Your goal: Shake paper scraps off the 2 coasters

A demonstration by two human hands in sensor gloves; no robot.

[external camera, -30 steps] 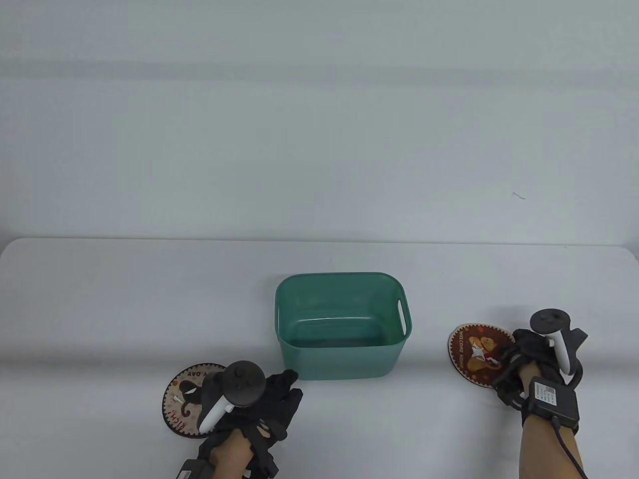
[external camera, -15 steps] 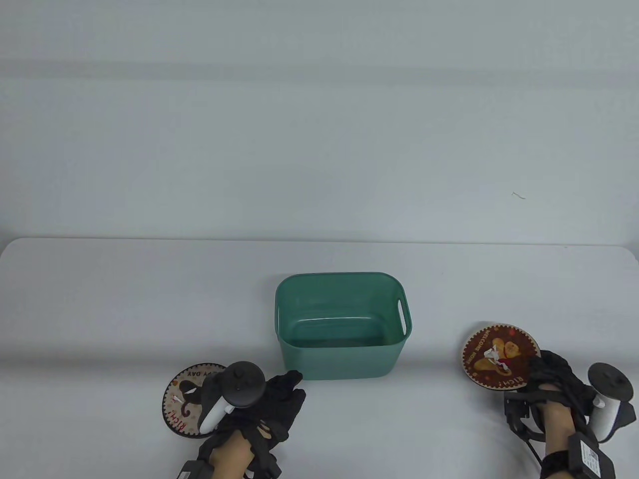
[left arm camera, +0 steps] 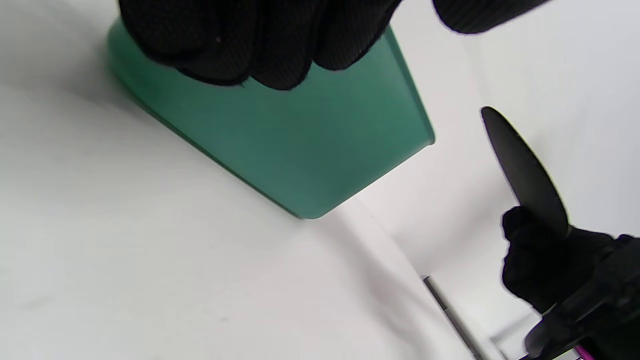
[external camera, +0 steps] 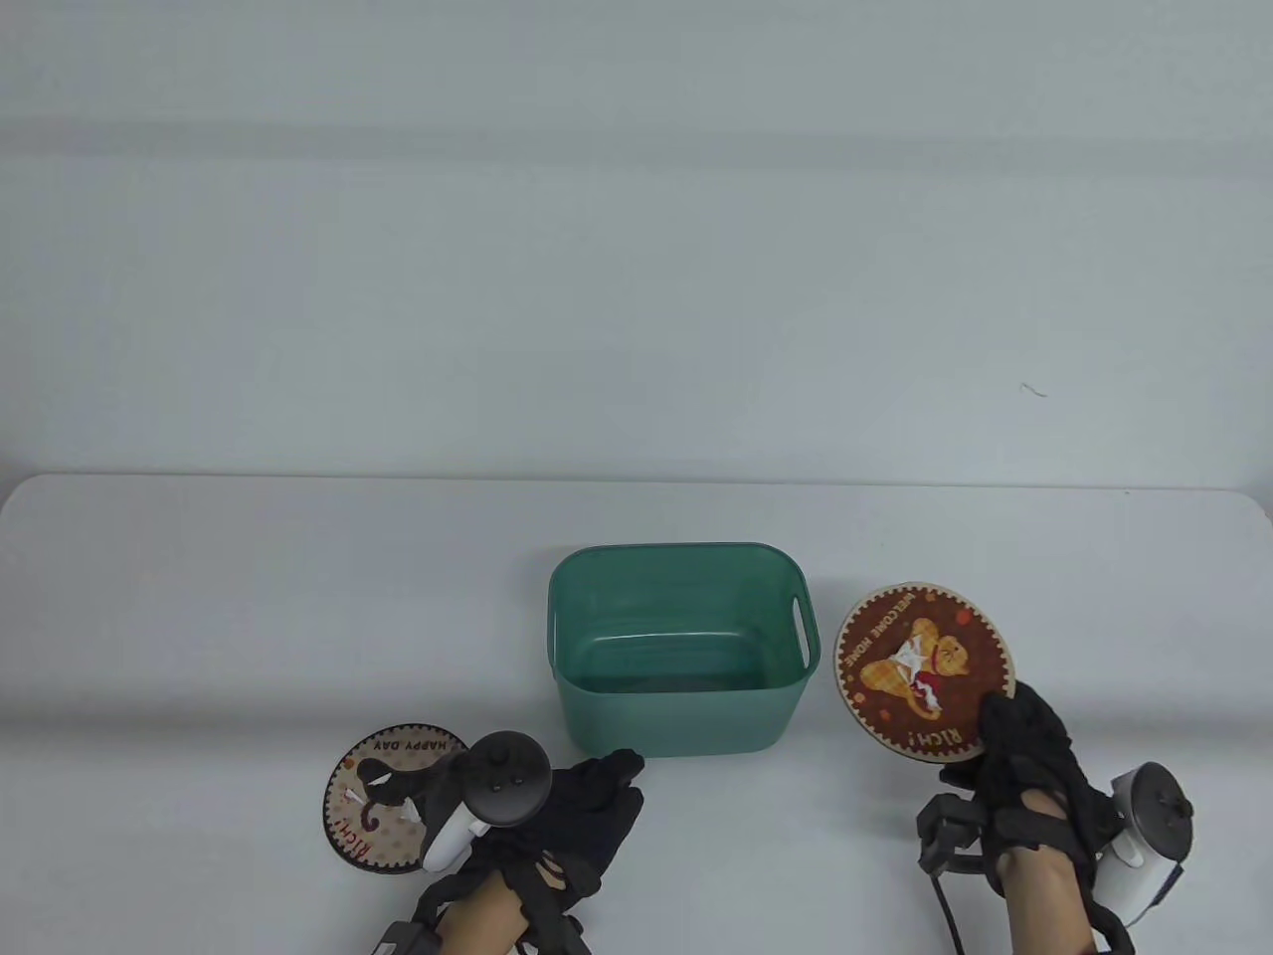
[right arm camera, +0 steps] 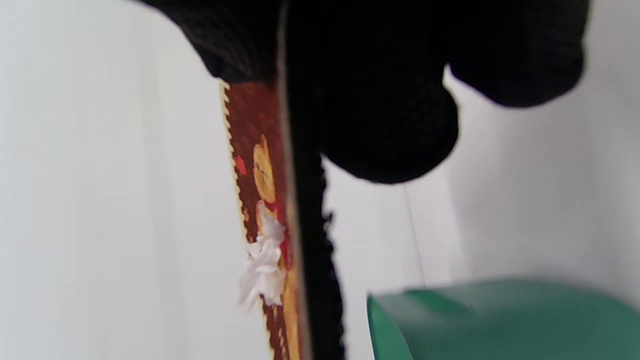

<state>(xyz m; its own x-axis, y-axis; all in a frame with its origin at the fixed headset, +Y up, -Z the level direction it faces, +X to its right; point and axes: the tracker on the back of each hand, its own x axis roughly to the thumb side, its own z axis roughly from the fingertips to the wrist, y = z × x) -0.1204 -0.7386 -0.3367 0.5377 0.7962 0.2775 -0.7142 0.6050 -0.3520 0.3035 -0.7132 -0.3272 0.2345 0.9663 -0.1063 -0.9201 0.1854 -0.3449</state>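
Observation:
A round brown coaster (external camera: 920, 668) with a white paper scrap (external camera: 907, 655) on it is lifted just right of the green bin (external camera: 676, 736). My right hand (external camera: 998, 721) pinches its near edge. In the right wrist view this coaster (right arm camera: 260, 165) is edge-on, the scrap (right arm camera: 262, 272) still clinging to its face. The second coaster (external camera: 373, 801) lies flat on the table at the left, with small scraps on it, partly hidden by my left hand's tracker. My left hand (external camera: 609, 788) rests on the table before the bin's front left corner, fingers (left arm camera: 260, 45) loose, holding nothing.
The bin (left arm camera: 310, 145) stands in the middle of the white table (external camera: 199, 617), its inside showing no scraps. The table's far edge meets a pale wall. In the left wrist view the right hand (left arm camera: 545, 265) with its coaster shows beyond the bin.
My right hand took the right coaster off the table, raised it and carried it left toward the bin. My left hand slid slightly right along the table.

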